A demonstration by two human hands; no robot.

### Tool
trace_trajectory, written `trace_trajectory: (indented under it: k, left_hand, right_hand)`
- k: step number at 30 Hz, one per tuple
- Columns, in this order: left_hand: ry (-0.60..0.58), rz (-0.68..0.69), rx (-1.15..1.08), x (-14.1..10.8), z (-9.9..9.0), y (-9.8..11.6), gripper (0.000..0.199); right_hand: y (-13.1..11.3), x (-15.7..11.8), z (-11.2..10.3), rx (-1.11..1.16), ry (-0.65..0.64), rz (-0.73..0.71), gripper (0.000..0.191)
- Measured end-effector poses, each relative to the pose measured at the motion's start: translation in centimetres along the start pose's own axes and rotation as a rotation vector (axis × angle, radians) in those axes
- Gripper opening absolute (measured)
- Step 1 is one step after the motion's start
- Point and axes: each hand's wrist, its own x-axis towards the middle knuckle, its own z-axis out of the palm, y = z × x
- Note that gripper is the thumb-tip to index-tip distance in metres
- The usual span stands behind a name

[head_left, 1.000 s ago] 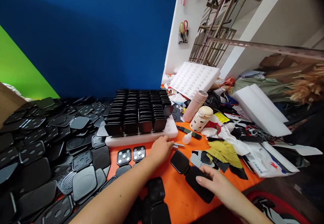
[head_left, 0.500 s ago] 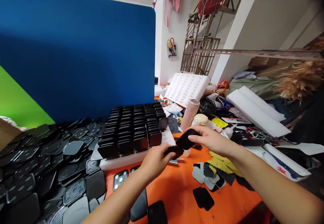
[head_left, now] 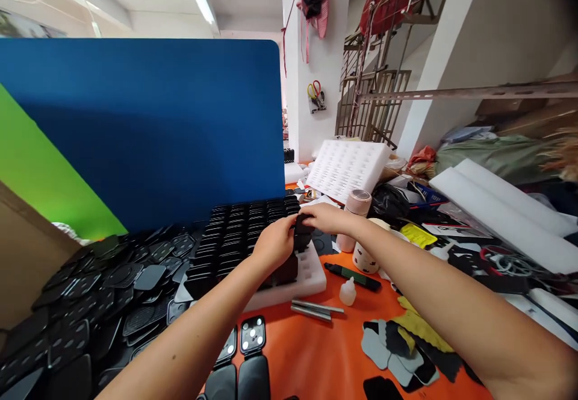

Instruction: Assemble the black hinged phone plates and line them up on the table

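My left hand (head_left: 276,242) and my right hand (head_left: 326,218) meet over the right side of a white foam rack (head_left: 311,276). Pinched between their fingers is a small flat black piece (head_left: 303,224) with rounded corners, held upright at the rack's right-hand column. Its lower edge is hard to make out, so I cannot tell whether it sits in a slot. Rows of similar black pieces (head_left: 239,231) stand upright in the rack, left of my hands. Closer to me, hinged black cases (head_left: 253,334) with light round dots lie open on the orange table (head_left: 307,352).
Loose black pieces (head_left: 149,276) are heaped at the left. A blue panel (head_left: 158,135) stands behind the rack. Right of it are metal rods (head_left: 311,311), a dropper bottle (head_left: 347,291), a green-and-black tool (head_left: 354,276), a pink flask (head_left: 358,202) and grey and yellow scraps (head_left: 392,346).
Both hands have moved from above the orange table to the rack's right column, bringing the black piece with them. The view has tilted upward, and the rods and dropper bottle are now uncovered.
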Motion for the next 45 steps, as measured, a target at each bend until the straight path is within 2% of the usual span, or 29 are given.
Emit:
trace_trajectory:
  k: [5,15,19,23,25,28,31,33,35,38,40,43,45]
  left_hand:
    - [0.015,-0.010,0.102,-0.4,-0.3,0.1,0.043]
    - [0.004,0.002,0.238,-1.2,0.2,-0.2,0.037]
    - [-0.014,0.019,0.243,-1.5,1.0,-0.9,0.034]
    - [-0.035,0.008,0.222,-1.2,1.8,-1.2,0.032]
    - [-0.033,-0.001,0.203,-1.1,1.6,-0.9,0.031]
    - [0.006,-0.012,0.168,-2.1,0.0,-0.3,0.031]
    - [0.043,-0.038,0.128,-6.0,-2.6,-0.6,0.033]
    - [0.038,-0.075,0.105,-10.4,-3.9,-1.2,0.031]
    - [0.004,-0.116,0.089,-15.7,-4.3,-1.8,0.027]
    - [-0.166,-0.136,0.027,-23.2,-3.2,-2.1,0.026]
    - [-0.259,-0.104,0.022,-26.4,-1.7,-1.7,0.029]
    - [-0.332,-0.054,0.100,-28.4,0.6,-0.9,0.039]
    - [-0.347,-0.032,0.151,-28.6,2.0,-0.6,0.051]
  right_hand:
    - [0.6,1.2,0.7,-0.024,-0.107,-0.059,0.027]
    - [1.5,1.7,2.2,-0.070,-0.169,-0.044,0.016]
    - [1.8,1.7,3.9,-0.101,-0.189,-0.034,0.011]
    - [1.6,1.0,5.8,-0.148,-0.186,0.009,0.020]
    - [1.3,0.7,6.3,-0.176,-0.173,0.042,0.022]
    - [0.8,0.2,6.1,-0.209,-0.126,0.098,0.023]
    - [-0.4,-1.1,5.8,-0.218,-0.006,0.161,0.023]
    - [-1.7,-3.0,6.2,-0.204,0.109,0.200,0.029]
    - [-3.4,-5.9,7.5,-0.170,0.189,0.224,0.032]
    - [-6.0,-11.3,11.0,-0.066,0.152,0.216,0.029]
    - [-7.4,-14.7,14.0,0.101,0.045,0.218,0.029]
    - [-8.5,-18.8,17.6,0.181,0.033,0.376,0.031]
    - [-8.5,-20.9,18.9,0.183,0.056,0.447,0.031]
